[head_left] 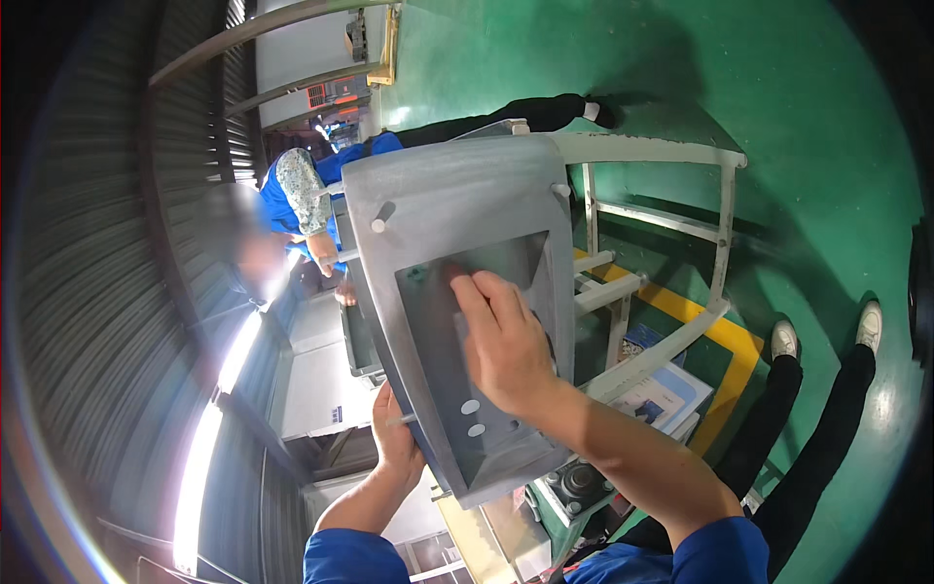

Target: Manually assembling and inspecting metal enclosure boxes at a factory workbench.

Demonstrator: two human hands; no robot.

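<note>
Visibly, the grey recessed housing stood near a white-railed frame; the left hand touched its side, the right hand reached into its cavity; neither grip's closure could be told.

Blue sleeves above bare forearms and ungloved fingers, black trousers, off-white shoes

The green floor, crossed by a yellow painted line, bears a white-painted metal rack and pale shoes, while a grey recessed housing overlaps the rack's rails, their contact hidden.
</note>
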